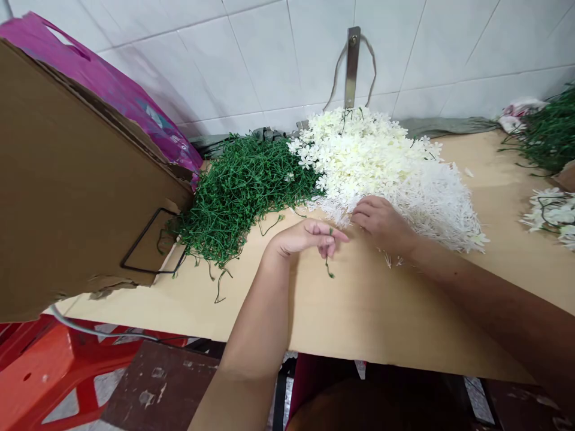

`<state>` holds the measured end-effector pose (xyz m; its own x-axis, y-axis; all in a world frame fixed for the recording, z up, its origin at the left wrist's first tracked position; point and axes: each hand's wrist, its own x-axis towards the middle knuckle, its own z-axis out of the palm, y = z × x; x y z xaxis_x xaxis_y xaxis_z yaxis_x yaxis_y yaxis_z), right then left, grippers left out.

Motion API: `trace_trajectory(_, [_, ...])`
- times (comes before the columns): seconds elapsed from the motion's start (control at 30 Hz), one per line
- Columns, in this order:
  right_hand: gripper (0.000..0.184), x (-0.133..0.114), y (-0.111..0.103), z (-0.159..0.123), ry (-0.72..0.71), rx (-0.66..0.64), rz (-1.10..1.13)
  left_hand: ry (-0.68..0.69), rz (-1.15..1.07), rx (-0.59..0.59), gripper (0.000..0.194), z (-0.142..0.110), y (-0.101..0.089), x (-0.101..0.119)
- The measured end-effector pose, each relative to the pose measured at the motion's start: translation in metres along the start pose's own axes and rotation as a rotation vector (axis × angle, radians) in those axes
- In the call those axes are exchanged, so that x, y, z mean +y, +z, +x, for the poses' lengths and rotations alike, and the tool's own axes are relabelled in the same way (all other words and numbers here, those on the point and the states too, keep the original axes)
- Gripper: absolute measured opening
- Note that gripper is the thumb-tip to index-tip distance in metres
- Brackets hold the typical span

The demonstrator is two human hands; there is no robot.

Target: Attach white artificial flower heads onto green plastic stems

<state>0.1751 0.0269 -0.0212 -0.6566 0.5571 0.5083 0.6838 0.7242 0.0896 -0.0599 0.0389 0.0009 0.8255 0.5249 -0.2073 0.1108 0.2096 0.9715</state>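
My left hand (317, 235) is over the front middle of the table, its fingers closed on a thin green plastic stem (329, 268) that hangs down below them. To its right, my right hand (380, 222) reaches to the near edge of a pile of thin white stamen-like pieces (442, 200). Its fingertips touch the pile; whether they pinch a piece is hidden. Cream-white artificial flowers (363, 149) are heaped behind that hand. A heap of green plastic stems (247, 191) lies to the left of the flowers.
A large cardboard box (81, 179) stands on the left, with a pink bag (117, 84) behind it. On the right lie more green stems (550, 129) and white flowers (554, 215). A metal strip (353, 66) stands against the tiled wall. A red stool (49, 371) is below, left.
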Motion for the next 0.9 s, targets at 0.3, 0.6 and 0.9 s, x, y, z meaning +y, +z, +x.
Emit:
trace_trajectory(0.3, [0.012,0.017,-0.015,-0.008,0.47,0.292,0.265,-0.262,0.183,0.008,0.037,0.015,0.025,-0.003])
trace_trajectory(0.6, [0.014,0.015,-0.024,-0.006,0.845,0.467,0.623,-0.21,0.311,0.204,0.025,0.02,0.025,-0.002])
trace_trajectory(0.9, [0.016,0.009,-0.021,-0.002,0.918,0.514,0.99,0.323,0.651,1.004,0.021,0.046,0.003,-0.029])
